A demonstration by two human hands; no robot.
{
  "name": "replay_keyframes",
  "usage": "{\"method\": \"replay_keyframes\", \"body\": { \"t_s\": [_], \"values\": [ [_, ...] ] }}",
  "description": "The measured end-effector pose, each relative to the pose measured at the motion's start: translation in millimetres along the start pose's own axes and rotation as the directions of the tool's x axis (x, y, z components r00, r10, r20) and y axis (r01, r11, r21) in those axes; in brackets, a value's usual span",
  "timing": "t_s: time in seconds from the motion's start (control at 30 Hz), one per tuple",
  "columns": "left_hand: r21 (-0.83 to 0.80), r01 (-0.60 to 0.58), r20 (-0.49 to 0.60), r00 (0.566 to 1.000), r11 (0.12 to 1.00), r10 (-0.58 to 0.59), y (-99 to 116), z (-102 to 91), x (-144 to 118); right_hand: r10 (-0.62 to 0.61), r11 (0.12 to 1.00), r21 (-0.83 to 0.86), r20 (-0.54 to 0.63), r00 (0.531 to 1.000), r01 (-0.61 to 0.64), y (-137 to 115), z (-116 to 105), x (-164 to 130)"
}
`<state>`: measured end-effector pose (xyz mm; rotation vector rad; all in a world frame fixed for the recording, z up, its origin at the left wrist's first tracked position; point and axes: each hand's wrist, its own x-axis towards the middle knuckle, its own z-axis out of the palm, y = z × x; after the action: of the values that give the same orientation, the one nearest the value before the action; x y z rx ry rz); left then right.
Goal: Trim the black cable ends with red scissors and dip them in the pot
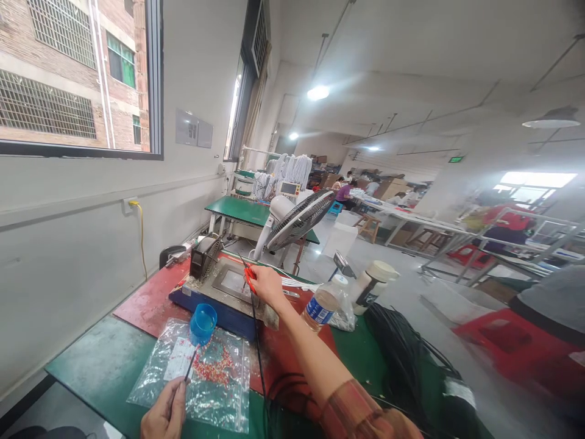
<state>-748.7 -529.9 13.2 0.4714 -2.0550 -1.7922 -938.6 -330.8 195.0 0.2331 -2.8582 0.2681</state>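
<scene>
My left hand [165,407], at the lower left, pinches a thin dark rod or cable end [190,366] that points up toward a small blue cup [203,323]. The cup stands on a clear plastic zip bag [219,399] with many tiny red and yellowish pieces [214,364]. My right hand [265,284] is closed around a red-handled tool [249,278], its exact kind unclear. A black cable [258,341] hangs down beside that hand. Beneath it is a metal-topped machine with a blue base [214,315] and a pale rectangular recess [234,283].
A small black fan [205,256] sits on the machine's far left. To the right stand a labelled plastic bottle [321,305] and a pale jug [375,286], near a black cable bundle [402,347]. Beyond are a large fan [299,219] and a green table [242,210]; people sit farther back.
</scene>
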Motion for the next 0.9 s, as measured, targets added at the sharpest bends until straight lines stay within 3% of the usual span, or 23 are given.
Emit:
{"method": "replay_keyframes", "body": {
  "t_s": [0.43, 0.6, 0.77, 0.9],
  "values": [
    [0.023, -0.04, -0.043, 0.998, 0.999, 0.041, 0.7, 3.7, -2.3, 0.002, 0.994, 0.112, -0.039, 0.999, 0.002, 3.6, 1.6, -3.0],
    [0.028, -0.032, 0.008, 0.999, 0.999, 0.032, -3.8, -0.9, 1.3, -0.004, 0.977, 0.213, -0.099, 0.995, 0.025, 9.3, 3.3, -12.2],
    [0.081, 0.043, 0.164, 0.985, 0.996, -0.056, -16.9, -8.2, 7.9, -0.024, 0.952, 0.297, -0.179, 0.984, 0.077, 15.7, 13.8, -22.1],
    [0.09, 0.061, 0.175, 0.982, 0.994, -0.076, -20.2, -9.4, 8.7, -0.034, 0.936, 0.334, -0.238, 0.971, 0.114, 19.8, 26.0, -25.1]
  ]
}}
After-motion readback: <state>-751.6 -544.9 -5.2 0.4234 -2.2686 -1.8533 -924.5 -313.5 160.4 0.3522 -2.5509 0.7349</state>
